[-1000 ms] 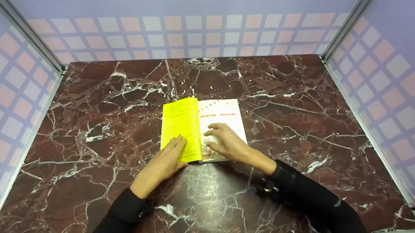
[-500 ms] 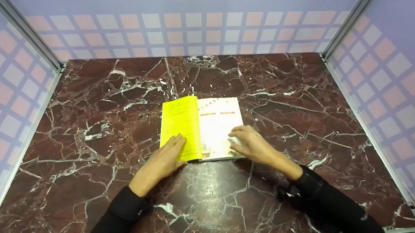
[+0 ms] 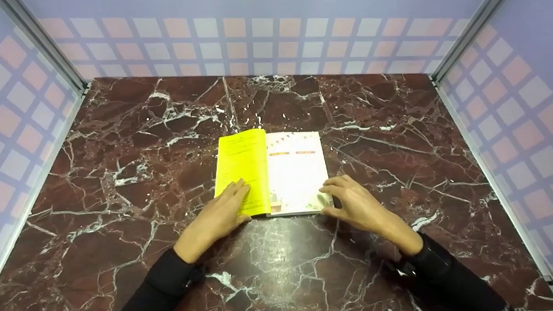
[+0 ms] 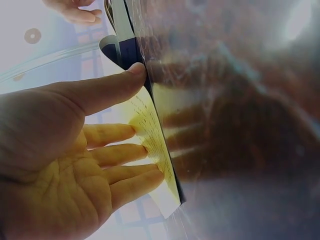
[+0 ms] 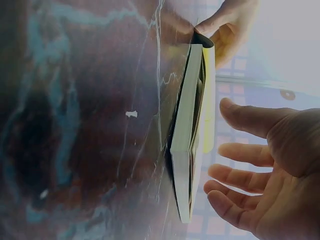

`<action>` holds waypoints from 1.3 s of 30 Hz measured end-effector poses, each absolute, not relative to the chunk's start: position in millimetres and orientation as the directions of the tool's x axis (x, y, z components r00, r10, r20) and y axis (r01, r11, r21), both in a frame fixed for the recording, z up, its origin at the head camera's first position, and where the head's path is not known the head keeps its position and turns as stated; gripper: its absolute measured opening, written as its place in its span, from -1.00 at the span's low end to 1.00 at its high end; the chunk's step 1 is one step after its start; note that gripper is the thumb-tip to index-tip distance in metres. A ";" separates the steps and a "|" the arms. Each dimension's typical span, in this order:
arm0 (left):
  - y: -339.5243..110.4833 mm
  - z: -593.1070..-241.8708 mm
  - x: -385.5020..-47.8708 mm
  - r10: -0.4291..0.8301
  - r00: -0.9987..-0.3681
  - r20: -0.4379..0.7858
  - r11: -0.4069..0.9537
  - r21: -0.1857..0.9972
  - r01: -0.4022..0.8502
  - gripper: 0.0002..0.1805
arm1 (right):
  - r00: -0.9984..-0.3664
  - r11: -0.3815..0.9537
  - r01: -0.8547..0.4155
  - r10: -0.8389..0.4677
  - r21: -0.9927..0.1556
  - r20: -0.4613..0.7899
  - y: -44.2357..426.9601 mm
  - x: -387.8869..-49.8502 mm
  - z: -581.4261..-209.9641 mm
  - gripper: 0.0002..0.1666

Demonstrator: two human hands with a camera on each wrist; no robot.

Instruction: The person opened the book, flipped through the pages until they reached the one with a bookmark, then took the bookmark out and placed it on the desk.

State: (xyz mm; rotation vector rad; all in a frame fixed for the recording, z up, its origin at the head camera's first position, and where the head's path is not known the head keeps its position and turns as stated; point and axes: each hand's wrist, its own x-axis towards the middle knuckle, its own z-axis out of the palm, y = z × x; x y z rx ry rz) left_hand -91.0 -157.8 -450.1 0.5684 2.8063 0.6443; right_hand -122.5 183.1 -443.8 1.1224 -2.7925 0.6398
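An open book [image 3: 298,177] lies on the dark red marbled table, with a bright yellow left page [image 3: 242,161] and a mostly white right page. Small flags are printed along that page's top. My left hand [image 3: 218,216] rests on the lower part of the yellow page with fingers nearly straight; in the left wrist view its fingertips touch the printed sheet. Beside the lower right corner of the book is my right hand [image 3: 356,203], fingers loosely bent. The right wrist view shows that hand [image 5: 260,165] apart from the thick page block [image 5: 187,130], holding nothing.
The marbled table [image 3: 146,252] spreads around the book, with small white flecks [image 3: 259,119] beyond its top edge. Purple panels with pink and white squares, such as the back panel [image 3: 263,36], enclose the far side and both sides.
My right hand has moved right, from over the middle of the white page to its lower right corner, uncovering the page. My left hand has stayed on the yellow page.
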 end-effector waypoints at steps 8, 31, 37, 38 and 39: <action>-157.3 -450.8 -89.8 0.405 -0.908 -0.111 0.826 0.470 0.311 -0.15 | -0.715 0.640 -0.695 -0.662 -0.328 0.224 188.1 -117.4 -444.1 -0.42; -156.6 -451.5 -90.6 0.399 -0.910 -0.116 0.832 0.463 0.306 -0.15 | -0.625 0.609 -0.779 -0.737 -0.146 0.258 182.7 -119.3 -457.2 -0.81; -156.5 -451.0 -90.8 0.400 -0.909 -0.114 0.834 0.458 0.309 -0.15 | -0.593 0.600 -0.797 -0.760 -0.061 0.268 180.2 -115.6 -454.3 -0.84; -156.6 -450.9 -90.9 0.400 -0.909 -0.113 0.834 0.456 0.311 -0.15 | -0.587 0.599 -0.800 -0.763 -0.045 0.272 179.9 -115.2 -454.0 -0.82; -156.5 -450.8 -91.1 0.400 -0.909 -0.116 0.835 0.456 0.309 -0.14 | -0.581 0.597 -0.801 -0.765 -0.032 0.277 179.7 -114.8 -453.9 -0.80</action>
